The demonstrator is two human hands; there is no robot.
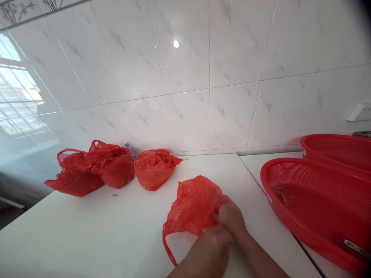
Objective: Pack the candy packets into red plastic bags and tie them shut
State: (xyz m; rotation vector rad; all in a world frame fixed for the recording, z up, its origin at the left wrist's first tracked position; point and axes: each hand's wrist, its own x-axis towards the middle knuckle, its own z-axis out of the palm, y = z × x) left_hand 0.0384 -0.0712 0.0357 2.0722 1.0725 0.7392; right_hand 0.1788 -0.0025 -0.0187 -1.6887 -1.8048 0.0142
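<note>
A thin red plastic bag (194,200) lies crumpled on the white tabletop, one loop handle hanging toward me on the left. My left hand (214,243) is closed at the bag's near edge, with its fingertips partly hidden. Just beyond and to the right, my right hand (232,218) grips the bag's right side, fingers curled into the plastic. The two hands nearly touch, the left wrist in front. What the bag holds, if anything, cannot be made out.
Another red bag (155,168) stands near the wall, with bulging red bags (113,164) to its left. A clear bottle with a blue cap (130,148) shows behind them. At right are a red perforated basket (269,181) and a second red basket (327,141).
</note>
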